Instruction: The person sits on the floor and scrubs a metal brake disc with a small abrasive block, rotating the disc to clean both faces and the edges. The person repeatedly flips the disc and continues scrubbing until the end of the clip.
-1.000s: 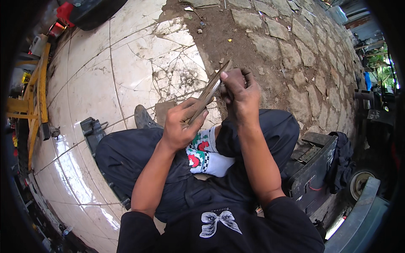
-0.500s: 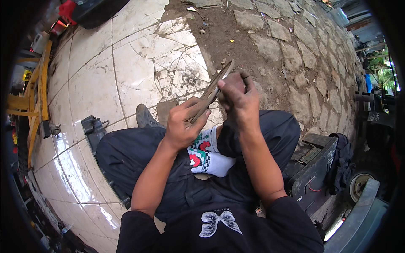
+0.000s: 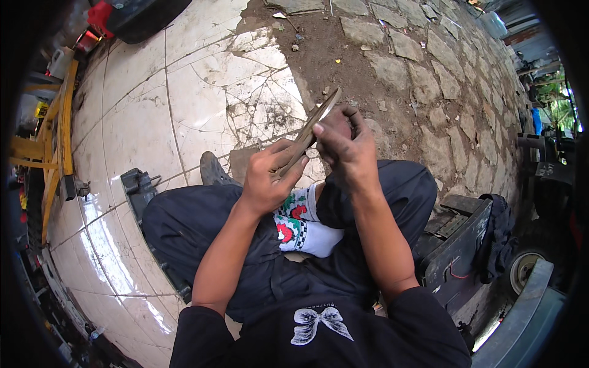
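My left hand [image 3: 270,168] is closed around the lower end of a long, flat, brown-grey metal piece [image 3: 311,130], thumb on one side and fingers on the other. The piece tilts up to the right, and its upper end catches the light along one edge. My right hand [image 3: 350,144] is pinched around a reddish-brown piece [image 3: 342,124] that looks like folded sandpaper. Its thumb rests against the metal piece's side near the middle. The curled right fingers hide part of what lies between them. Both hands are above my crossed legs.
Cracked white tiles [image 3: 135,122] lie ahead on the left, dirt and flat stones [image 3: 392,67] on the right. A yellow metal frame [image 3: 64,129] stands at the left. Beside my right knee is a dark box [image 3: 454,245] with a dark cloth [image 3: 496,236] over its end.
My right thumb has slid slightly down and left along the metal piece. The metal piece has turned a little, so its bright edge shows differently. My left hand keeps its grip.
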Motion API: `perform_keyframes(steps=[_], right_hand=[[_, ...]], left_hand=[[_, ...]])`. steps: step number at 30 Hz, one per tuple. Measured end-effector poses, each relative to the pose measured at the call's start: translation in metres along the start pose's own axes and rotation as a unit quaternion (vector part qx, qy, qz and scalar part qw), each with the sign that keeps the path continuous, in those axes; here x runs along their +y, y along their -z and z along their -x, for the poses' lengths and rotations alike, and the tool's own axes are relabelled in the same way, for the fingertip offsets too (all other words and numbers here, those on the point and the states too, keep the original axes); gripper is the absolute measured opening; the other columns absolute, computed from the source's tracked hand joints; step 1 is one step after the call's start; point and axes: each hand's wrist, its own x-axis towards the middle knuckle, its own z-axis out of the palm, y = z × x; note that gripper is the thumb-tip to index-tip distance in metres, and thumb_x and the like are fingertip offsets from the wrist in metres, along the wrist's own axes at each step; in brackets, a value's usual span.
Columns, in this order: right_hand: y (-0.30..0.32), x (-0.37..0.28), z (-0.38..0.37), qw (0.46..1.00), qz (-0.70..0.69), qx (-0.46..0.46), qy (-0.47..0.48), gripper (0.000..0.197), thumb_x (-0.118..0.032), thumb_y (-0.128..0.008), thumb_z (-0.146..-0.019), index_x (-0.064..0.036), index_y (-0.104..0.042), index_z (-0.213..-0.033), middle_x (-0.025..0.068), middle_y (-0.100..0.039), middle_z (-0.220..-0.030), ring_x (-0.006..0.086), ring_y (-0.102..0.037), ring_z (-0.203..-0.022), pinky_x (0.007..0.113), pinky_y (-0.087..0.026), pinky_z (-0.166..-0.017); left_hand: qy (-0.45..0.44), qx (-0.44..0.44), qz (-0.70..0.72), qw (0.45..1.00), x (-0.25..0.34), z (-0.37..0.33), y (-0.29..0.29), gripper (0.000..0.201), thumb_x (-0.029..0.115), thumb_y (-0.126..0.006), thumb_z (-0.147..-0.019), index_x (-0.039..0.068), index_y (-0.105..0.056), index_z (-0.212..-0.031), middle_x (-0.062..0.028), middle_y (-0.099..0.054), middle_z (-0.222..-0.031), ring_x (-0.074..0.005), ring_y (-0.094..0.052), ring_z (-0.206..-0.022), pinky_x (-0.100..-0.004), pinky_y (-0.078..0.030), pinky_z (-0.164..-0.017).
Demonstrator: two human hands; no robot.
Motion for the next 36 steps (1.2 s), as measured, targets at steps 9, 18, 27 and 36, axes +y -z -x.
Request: perform_keyframes(steps=[9,18,27,36], right_hand=[[0.016,-0.009,-0.025,0.997,-0.008,0.017,0.076,0.058,-0.003,-0.088,-0.084,-0.0018,-0.051,-0.128,0.0092,-0.067,-0.094,0.0135,-0.067,-0.069,0.022,-0.046,-0.053],[-0.016,-0.002,0.006,0.989,0.125,0.033,0.072,0.048,-0.004,-0.086,-0.086,-0.0024,-0.056,-0.122,0.0096,-0.07,-0.095,0.0139,-0.069,-0.075,0.026,-0.055,-0.061],[-0.011,0.001,0.006,0.985,0.137,0.035,0.103,0.042,-0.003,-0.087,-0.085,-0.0024,-0.059,-0.117,0.0087,-0.071,-0.097,0.0129,-0.07,-0.08,0.027,-0.058,-0.069],[-0.013,0.002,0.019,0.974,0.198,0.016,0.111,0.042,-0.004,-0.089,-0.084,-0.0014,-0.06,-0.114,0.0084,-0.072,-0.098,0.0132,-0.07,-0.082,0.026,-0.058,-0.07]], left_hand=[[-0.01,-0.093,0.026,0.995,-0.01,-0.015,-0.001,0.04,0.008,-0.069,-0.092,0.0,-0.07,-0.131,-0.0183,-0.072,-0.123,-0.0327,-0.07,-0.112,-0.0407,-0.053,-0.099],[-0.005,-0.064,0.017,0.998,-0.022,-0.018,0.001,0.035,0.006,-0.064,-0.089,-0.001,-0.071,-0.123,-0.0196,-0.069,-0.12,-0.0321,-0.069,-0.109,-0.0393,-0.054,-0.095],[-0.025,-0.041,0.057,0.997,-0.021,-0.018,-0.007,0.031,0.003,-0.062,-0.085,-0.003,-0.071,-0.114,-0.0177,-0.07,-0.11,-0.0326,-0.069,-0.103,-0.041,-0.054,-0.09],[0.006,-0.049,0.065,0.997,-0.016,-0.018,-0.005,0.038,0.008,-0.065,-0.082,-0.004,-0.071,-0.118,-0.0243,-0.07,-0.118,-0.0399,-0.069,-0.11,-0.0441,-0.054,-0.097]])
